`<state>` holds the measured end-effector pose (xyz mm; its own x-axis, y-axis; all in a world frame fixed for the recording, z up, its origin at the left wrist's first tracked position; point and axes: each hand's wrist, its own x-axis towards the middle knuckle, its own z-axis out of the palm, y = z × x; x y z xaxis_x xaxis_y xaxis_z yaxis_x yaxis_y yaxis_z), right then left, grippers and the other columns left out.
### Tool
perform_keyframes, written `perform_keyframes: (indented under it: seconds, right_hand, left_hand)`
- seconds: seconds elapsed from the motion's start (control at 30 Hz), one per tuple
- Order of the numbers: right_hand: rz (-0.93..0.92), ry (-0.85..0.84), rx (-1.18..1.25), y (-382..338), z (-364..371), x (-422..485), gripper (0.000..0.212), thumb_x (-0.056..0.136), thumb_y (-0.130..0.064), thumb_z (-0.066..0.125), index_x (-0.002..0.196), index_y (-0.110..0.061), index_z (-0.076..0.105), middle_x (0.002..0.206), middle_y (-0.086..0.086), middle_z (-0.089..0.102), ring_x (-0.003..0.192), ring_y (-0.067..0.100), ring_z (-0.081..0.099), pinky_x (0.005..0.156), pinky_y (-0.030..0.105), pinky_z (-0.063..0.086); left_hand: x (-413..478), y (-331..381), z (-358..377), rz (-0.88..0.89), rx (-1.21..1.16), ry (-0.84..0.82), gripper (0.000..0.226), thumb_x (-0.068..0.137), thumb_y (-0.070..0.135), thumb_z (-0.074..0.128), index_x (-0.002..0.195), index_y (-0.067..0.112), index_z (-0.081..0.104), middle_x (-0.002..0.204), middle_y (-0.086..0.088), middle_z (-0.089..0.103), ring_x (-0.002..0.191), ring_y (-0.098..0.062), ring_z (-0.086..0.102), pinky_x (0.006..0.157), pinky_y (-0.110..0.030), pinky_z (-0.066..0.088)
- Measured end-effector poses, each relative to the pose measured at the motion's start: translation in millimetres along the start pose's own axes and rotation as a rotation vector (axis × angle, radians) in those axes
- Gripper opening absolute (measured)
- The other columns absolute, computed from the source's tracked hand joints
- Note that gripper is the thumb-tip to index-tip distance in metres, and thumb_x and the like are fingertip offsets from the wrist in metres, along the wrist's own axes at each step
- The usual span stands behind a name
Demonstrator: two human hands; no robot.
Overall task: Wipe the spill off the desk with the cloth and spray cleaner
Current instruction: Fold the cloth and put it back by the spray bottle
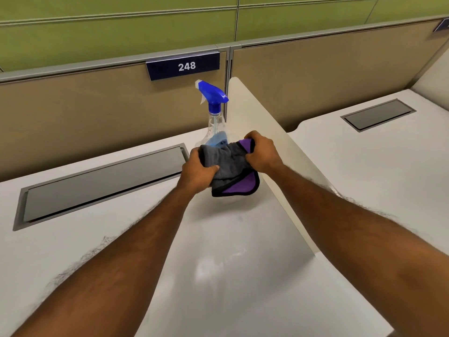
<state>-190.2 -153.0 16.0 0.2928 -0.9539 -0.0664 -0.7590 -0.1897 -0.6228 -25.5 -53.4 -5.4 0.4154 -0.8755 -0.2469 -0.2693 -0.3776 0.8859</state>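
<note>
A grey and purple cloth [230,171] with a black edge is held just above the white desk [218,251]. My left hand [198,170] grips its left side and my right hand [263,152] grips its right side, bunching it between them. Right behind the cloth stands a clear spray bottle [215,122] with a blue trigger head, its lower part hidden by the cloth. A faint wet sheen shows on the desk in front of the cloth.
A cream divider panel [262,132] runs along the desk's right side, close to my right forearm. A grey cable hatch [102,183] is set into the desk at left. A tan partition with a sign reading 248 [185,66] stands behind. Another desk [364,161] lies at right.
</note>
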Motion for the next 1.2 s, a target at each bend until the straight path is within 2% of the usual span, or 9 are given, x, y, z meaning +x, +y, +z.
perform_keyframes:
  seconds: [0.07, 0.1, 0.3, 0.5, 0.63, 0.73, 0.87, 0.97, 1.2]
  right_hand:
    - [-0.02, -0.004, -0.055, 4.8, 4.6, -0.1, 0.05, 0.081, -0.002, 0.069, 0.126, -0.016, 0.052, 0.122, 0.009, 0.06, 0.109, 0.027, 0.057, 0.094, 0.037, 0.051]
    - [-0.032, -0.011, -0.09, 6.7, 7.0, -0.3, 0.05, 0.081, -0.002, 0.07, 0.126, -0.017, 0.052, 0.123, 0.009, 0.06, 0.109, 0.027, 0.057, 0.095, 0.037, 0.051]
    - [-0.2, 0.017, -0.326, 17.3, 19.8, -2.0, 0.045, 0.081, -0.012, 0.072, 0.122, -0.018, 0.056, 0.119, 0.009, 0.062, 0.106, 0.028, 0.054, 0.092, 0.04, 0.049]
    - [-0.402, -0.053, -0.771, 30.4, 22.8, -3.2, 0.049, 0.079, -0.044, 0.073, 0.121, -0.02, 0.064, 0.13, 0.007, 0.05, 0.122, 0.028, 0.042, 0.108, 0.044, 0.029]
    - [-0.494, -0.119, -0.72, 26.4, 21.2, -5.4, 0.044, 0.093, -0.043, 0.051, 0.126, -0.017, 0.063, 0.137, 0.009, 0.053, 0.127, 0.026, 0.044, 0.115, 0.042, 0.023]
    - [-0.503, -0.239, -0.665, 25.1, 22.2, -13.2, 0.044, 0.099, -0.033, 0.036, 0.134, -0.016, 0.057, 0.149, 0.01, 0.045, 0.14, 0.026, 0.035, 0.118, 0.04, 0.022]
    - [-0.487, -0.352, -0.662, 23.5, 27.1, -21.5, 0.047, 0.1, -0.033, 0.03, 0.133, -0.012, 0.056, 0.146, 0.012, 0.048, 0.143, 0.028, 0.03, 0.117, 0.041, 0.023]
    - [-0.447, -0.412, -0.656, 20.2, 32.0, -24.1, 0.048, 0.1, -0.033, 0.029, 0.134, -0.012, 0.056, 0.146, 0.01, 0.048, 0.145, 0.028, 0.026, 0.118, 0.042, 0.018]
    - [-0.445, -0.414, -0.668, 19.2, 33.7, -36.4, 0.051, 0.1, -0.037, 0.027, 0.14, -0.014, 0.049, 0.151, 0.01, 0.043, 0.147, 0.029, 0.022, 0.122, 0.045, 0.01]
  left_hand:
    - [-0.6, -4.6, 3.2, 0.109, 0.193, 0.047, 0.065, 0.082, 0.027, 0.074, 0.138, 0.018, 0.042, 0.135, -0.008, 0.056, 0.117, -0.029, 0.057, 0.093, -0.035, 0.051]
    - [-0.7, -6.8, 3.7, 0.147, 0.274, 0.067, 0.063, 0.081, 0.029, 0.075, 0.135, 0.016, 0.045, 0.133, -0.009, 0.057, 0.117, -0.028, 0.057, 0.093, -0.034, 0.05]
    - [-0.5, -6.8, -0.1, 0.189, 0.448, 0.083, 0.061, 0.078, 0.033, 0.077, 0.13, 0.014, 0.052, 0.125, -0.01, 0.059, 0.113, -0.028, 0.057, 0.095, -0.041, 0.051]
    - [0.3, -4.7, 10.9, 0.247, 0.741, 0.024, 0.068, 0.078, 0.039, 0.077, 0.134, 0.016, 0.047, 0.125, -0.01, 0.056, 0.114, -0.028, 0.056, 0.094, -0.04, 0.051]
    - [0.4, -6.9, 18.1, 0.361, 0.912, 0.046, 0.075, 0.085, 0.041, 0.068, 0.145, 0.018, 0.031, 0.141, -0.009, 0.042, 0.124, -0.029, 0.046, 0.1, -0.044, 0.045]
    - [1.7, -11.4, 14.9, 0.48, 1.046, -0.022, 0.06, 0.093, 0.047, 0.051, 0.144, 0.02, 0.036, 0.149, -0.004, 0.04, 0.134, -0.027, 0.037, 0.108, -0.047, 0.035]
    - [-0.8, -18.6, 15.8, 0.374, 1.104, -0.198, 0.073, 0.094, 0.055, 0.042, 0.153, 0.016, 0.021, 0.163, -0.007, 0.013, 0.149, -0.026, 0.014, 0.121, -0.05, 0.015]
    - [-4.5, -21.8, 17.8, 0.317, 1.118, -0.234, 0.076, 0.095, 0.055, 0.038, 0.155, 0.016, 0.011, 0.165, -0.007, 0.0, 0.152, -0.026, 0.003, 0.122, -0.052, 0.007]
    - [-12.4, -12.2, 6.3, 0.358, 1.111, -0.204, 0.075, 0.093, 0.059, 0.04, 0.153, 0.019, 0.018, 0.163, -0.007, 0.012, 0.15, -0.026, 0.01, 0.121, -0.052, 0.014]
